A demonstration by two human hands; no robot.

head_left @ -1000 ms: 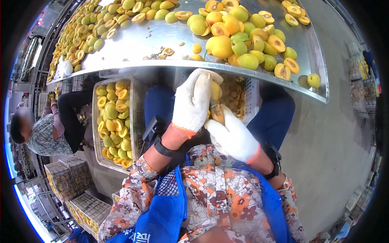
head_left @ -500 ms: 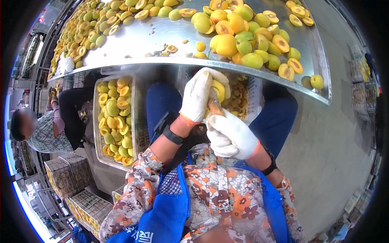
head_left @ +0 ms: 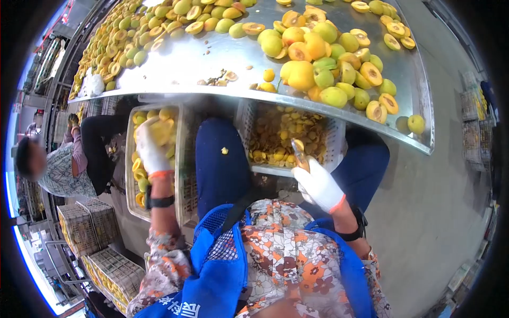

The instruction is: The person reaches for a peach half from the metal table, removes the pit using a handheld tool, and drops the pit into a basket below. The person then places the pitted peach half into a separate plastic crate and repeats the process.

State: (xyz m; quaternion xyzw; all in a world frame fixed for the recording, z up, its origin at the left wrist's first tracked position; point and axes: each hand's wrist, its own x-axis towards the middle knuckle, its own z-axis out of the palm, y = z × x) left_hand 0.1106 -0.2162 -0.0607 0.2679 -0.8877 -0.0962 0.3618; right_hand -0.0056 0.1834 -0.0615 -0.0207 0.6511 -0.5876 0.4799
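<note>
My left hand [head_left: 150, 146], in a white glove, is over the crate of halved yellow fruit [head_left: 139, 175]; motion blurs its fingers, and whether it holds fruit is unclear. Gloved in white too, my right hand [head_left: 319, 185] is closed round a small pitting tool [head_left: 300, 155], with a bit of yellow fruit at its tip. Beneath the tool, between my knees, a white crate [head_left: 335, 151] holds pits and scraps. Whole and halved fruits [head_left: 328, 63] lie heaped on the metal table [head_left: 175, 66].
The table's raised front edge [head_left: 222, 96] runs above my knees. At the left sits another person [head_left: 63, 164]. Stacked crates [head_left: 91, 225] of fruit stand at the lower left, and more crates [head_left: 475, 143] at the far right. A scrap [head_left: 225, 151] lies on my left thigh.
My left hand has left the right hand and moved left to the fruit crate. The right hand, still with the tool, is slightly lower and to the right. The fruit between them is gone.
</note>
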